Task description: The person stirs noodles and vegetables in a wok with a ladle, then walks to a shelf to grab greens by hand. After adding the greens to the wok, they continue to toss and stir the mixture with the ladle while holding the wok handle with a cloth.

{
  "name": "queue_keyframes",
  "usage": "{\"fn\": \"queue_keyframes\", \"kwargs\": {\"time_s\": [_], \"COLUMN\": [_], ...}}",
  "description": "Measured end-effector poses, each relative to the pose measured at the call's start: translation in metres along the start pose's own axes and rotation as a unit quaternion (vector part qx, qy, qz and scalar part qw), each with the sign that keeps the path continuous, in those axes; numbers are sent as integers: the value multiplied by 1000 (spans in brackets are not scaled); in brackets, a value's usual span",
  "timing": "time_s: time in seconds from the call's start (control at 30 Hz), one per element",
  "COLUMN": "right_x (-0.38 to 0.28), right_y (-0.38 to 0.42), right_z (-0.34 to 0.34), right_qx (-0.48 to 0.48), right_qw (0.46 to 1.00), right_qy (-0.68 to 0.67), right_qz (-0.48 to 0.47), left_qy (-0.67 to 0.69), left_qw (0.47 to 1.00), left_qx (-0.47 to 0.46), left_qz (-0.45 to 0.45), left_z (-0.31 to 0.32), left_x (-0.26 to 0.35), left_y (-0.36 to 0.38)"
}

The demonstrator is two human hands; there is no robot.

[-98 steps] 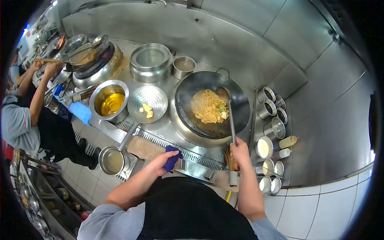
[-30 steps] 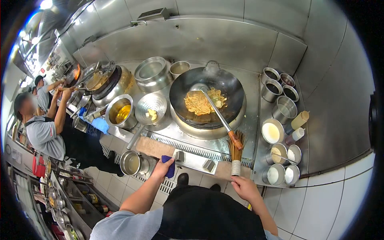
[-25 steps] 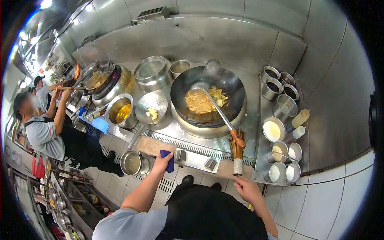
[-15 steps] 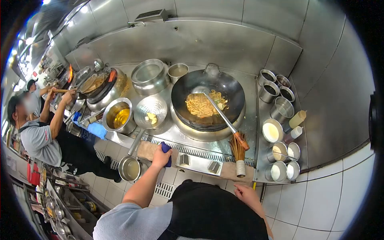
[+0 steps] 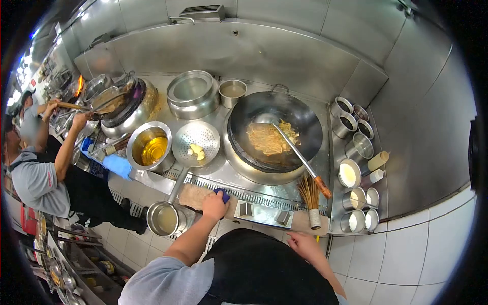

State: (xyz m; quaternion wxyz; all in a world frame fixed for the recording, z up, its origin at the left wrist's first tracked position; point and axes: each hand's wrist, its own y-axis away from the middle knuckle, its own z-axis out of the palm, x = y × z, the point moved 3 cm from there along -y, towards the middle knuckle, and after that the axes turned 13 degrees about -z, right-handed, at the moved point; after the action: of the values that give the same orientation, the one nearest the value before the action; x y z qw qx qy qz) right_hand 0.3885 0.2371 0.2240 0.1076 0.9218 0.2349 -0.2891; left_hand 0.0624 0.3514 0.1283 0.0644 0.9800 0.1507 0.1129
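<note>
Head view, reading the clock from the middle of the wok, with 12 at the top: the wok [image 5: 307,145] sits on its burner, and the noodles [image 5: 264,142] lie in its bowl, mixed with some greenish pieces under a light haze. The ladle [image 5: 296,152] has its head on the far side of the noodles; its shaft crosses the rim between 4 and 5 o'clock, and the wooden end hangs free of any hand.

The left hand [image 5: 215,206], out at 7 o'clock, is closed around a purple cloth [image 5: 222,194], which pokes out at the top, just beside a brown towel [image 5: 194,197]. The right hand [image 5: 305,245], between 5 and 6 o'clock, is part-way open, fingers loosely bent, with nothing seen in its grip. It is nearest the brush [image 5: 311,201], which lies at 5 o'clock, bristles towards the wok.

At 9 o'clock a strainer [image 5: 195,133] holds pale yellow lumps [image 5: 197,151], with a pot [image 5: 133,147] of golden oil beyond it. A saucepan [image 5: 165,219] is at 8 o'clock, under the strainer's handle. Tubs [image 5: 352,201] and squeeze bottles [image 5: 377,160] stand between 2 and 5 o'clock. Far out towards 9 o'clock, a co-worker [image 5: 38,178] grips a wooden handle [image 5: 73,106].
</note>
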Motion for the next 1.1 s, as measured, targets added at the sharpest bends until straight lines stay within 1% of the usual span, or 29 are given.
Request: {"fn": "queue_keyframes", "kwargs": {"time_s": [0.03, 0.07, 0.17, 0.23, 0.33, 0.47, 0.53, 0.57, 0.63, 0.67, 0.73, 0.8, 0.83, 0.9, 0.93, 1.0, 1.07, 1.1], "right_x": [-5, -9, -20, -25, -25, -26, -29, -28, -25, -25, -28, -26, -25, -28, -28, -23, -20, -22], "right_y": [-5, -8, -20, -24, -25, -24, -26, -27, -28, -28, -30, -28, -27, -29, -29, -29, -29, -30], "right_z": [0, 1, 3, 5, 16, 27, 27, 29, 35, 34, 33, 38, 39, 39, 39, 46, 49, 49], "right_qx": [16, 13, 6, -57, -46, -53, -47, -46, -72, -72, -99, -99, -98, -105, -109, -106, -102, -112], "right_qw": [1000, 1000, 1000, 998, 999, 998, 998, 998, 996, 996, 994, 993, 993, 993, 992, 994, 995, 994], "right_qy": [7, 12, 4, -11, 12, -20, -25, -25, -22, -21, -20, -20, -20, -17, -14, -3, 8, 6], "right_qz": [-25, -24, -15, 25, 4, 18, 26, 26, 41, 40, 53, 53, 55, 53, 53, 34, 15, 20], "left_qy": [8, 15, 31, 55, 97, 107, 147, 147, 170, 171, 130, 113, 113, 28, 28, 46, 60, 76], "left_qw": [1000, 999, 999, 998, 995, 993, 988, 988, 982, 982, 983, 984, 984, 992, 992, 974, 976, 980], "left_qx": [-17, -33, -33, -40, -32, -12, -8, -8, 29, 30, 122, 138, 138, 52, 53, -118, -118, -98], "left_qz": [-5, -11, 4, 16, 14, 43, 52, 53, 72, 72, 44, -19, -21, -108, -110, -189, -173, -158], "left_z": [1, 1, 3, 2, -13, -20, -28, -33, -49, -57, -75, -85, -88, -88, -91, -81, -63, -59], "left_x": [0, -1, -6, -9, -11, -18, -21, -24, -33, -40, -64, -94, -108, -136, -142, -156, -165, -165], "left_y": [-1, -1, 1, 4, 13, 21, 24, 24, 23, 20, 12, 3, -1, -9, -11, -13, -16, -16]}}
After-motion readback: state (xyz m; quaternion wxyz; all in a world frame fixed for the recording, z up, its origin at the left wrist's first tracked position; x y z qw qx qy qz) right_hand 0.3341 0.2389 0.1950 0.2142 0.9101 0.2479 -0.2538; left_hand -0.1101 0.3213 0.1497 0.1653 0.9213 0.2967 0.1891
